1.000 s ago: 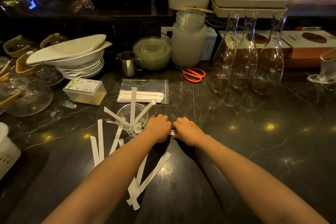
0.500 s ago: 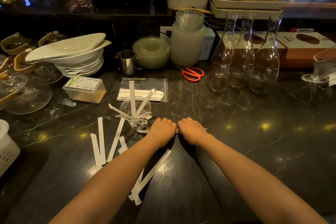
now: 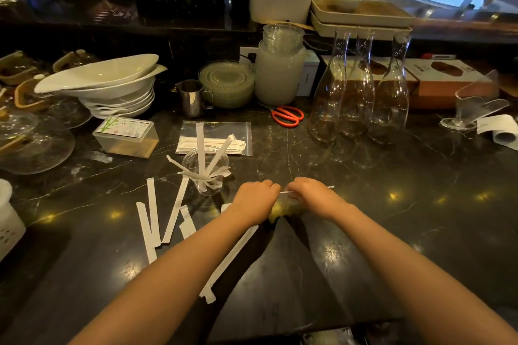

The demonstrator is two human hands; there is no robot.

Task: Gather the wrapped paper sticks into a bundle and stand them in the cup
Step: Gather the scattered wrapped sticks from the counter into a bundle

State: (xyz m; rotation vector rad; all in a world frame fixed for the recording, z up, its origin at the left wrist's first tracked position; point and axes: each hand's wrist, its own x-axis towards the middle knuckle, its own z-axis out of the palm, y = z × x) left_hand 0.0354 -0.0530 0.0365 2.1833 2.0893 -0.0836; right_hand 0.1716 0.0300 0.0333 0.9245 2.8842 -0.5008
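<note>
Dark marble counter [image 3: 364, 232] held my left hand [image 3: 253, 200] and right hand [image 3: 314, 196], both pinching one thin white stick [image 3: 286, 192]; squaring it before the clear plastic cup [image 3: 206, 173] seemed wise

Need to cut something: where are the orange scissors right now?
In the head view, the orange scissors lie flat on the dark counter, right of centre at the back, between the stacked clear lids and the glass carafes.

This looks like a restaurant service counter: a dark marble counter [image 3: 364, 232] crowded with serving ware. Beyond the hands, three empty glass carafes [image 3: 358, 98] stand up and to the right, stacked white bowls [image 3: 112, 89] up and to the left, with stacked clear lids [image 3: 227, 84], trays [image 3: 361, 15] and a small steel pitcher [image 3: 193, 98] behind.
</note>
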